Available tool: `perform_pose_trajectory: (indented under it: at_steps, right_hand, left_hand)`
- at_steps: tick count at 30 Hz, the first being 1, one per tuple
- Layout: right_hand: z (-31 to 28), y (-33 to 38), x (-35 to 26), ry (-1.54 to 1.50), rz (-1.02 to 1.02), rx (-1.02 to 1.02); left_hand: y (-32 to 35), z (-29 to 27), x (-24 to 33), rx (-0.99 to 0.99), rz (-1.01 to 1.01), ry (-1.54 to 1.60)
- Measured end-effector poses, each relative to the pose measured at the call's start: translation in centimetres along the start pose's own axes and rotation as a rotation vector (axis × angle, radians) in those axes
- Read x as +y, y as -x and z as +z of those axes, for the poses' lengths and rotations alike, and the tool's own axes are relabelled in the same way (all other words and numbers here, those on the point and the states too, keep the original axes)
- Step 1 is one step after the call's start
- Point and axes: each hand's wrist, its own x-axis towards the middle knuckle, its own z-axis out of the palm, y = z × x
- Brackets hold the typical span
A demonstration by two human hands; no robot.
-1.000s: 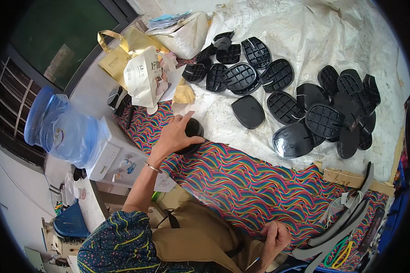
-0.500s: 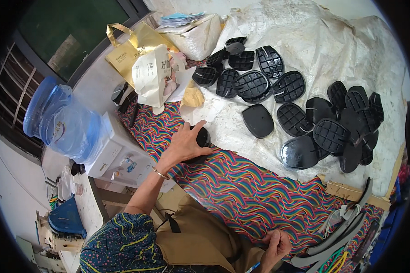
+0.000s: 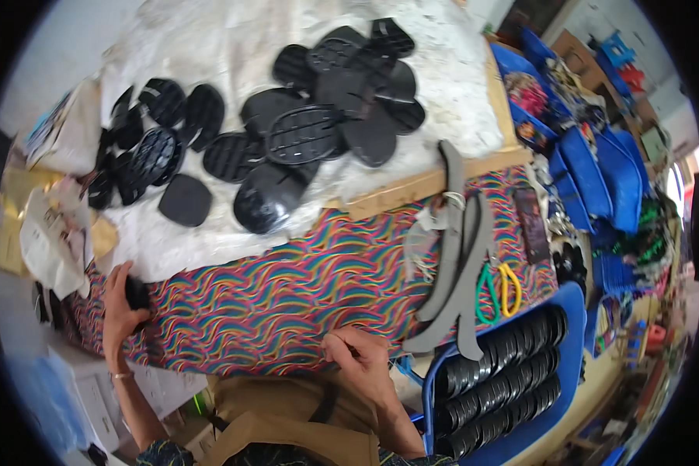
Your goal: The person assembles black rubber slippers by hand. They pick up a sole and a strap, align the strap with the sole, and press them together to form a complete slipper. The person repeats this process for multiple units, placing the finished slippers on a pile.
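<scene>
Black piece (image 3: 137,293): sitting under the left hand's fingers, well apart from the right hand.
Left hand (image 3: 122,307): curling around the small dark piece, gripping it.
Right hand (image 3: 359,359): resting loosely closed on the striped cloth (image 3: 287,287); whether it is holding anything is unclear.
Soles (image 3: 303,132): lying beyond both hands, black, ribbed, oval.

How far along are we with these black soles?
Done: many black soles lie spread on the white sheet. In hand: the left hand has a grip on a small black piece; the right hand rests on the patterned cloth. Left: stacked pieces fill the blue crate.
</scene>
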Motion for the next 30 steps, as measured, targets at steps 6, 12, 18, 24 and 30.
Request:
perform_pose_trajectory:
  at_steps: [6, 12, 18, 24, 30]
  right_hand:
    - [-6.6, 0.1, -4.7, 0.335, 0.025, 0.676]
    - [-11.3, -2.9, -1.9, 0.990, 0.048, 0.825]
    - [-11.6, -3.4, -0.3, 0.901, 0.102, 0.843]
    - [-12.1, -3.4, -0.6, 0.803, 0.132, 0.818]
    - [-12.6, -3.1, -0.3, 0.748, 0.153, 0.814]
  left_hand:
    - [0.6, 1.0, 4.1, 0.357, 0.133, -0.067]
    - [-0.2, 3.3, 17.0, 0.243, 0.361, 0.360]
    - [0.3, 5.2, 27.6, -0.141, 0.655, 0.603]
    - [-0.8, 7.8, 34.2, -0.398, 0.985, 0.718]
    - [-1.6, 12.1, 40.5, -0.442, 1.095, 0.813]
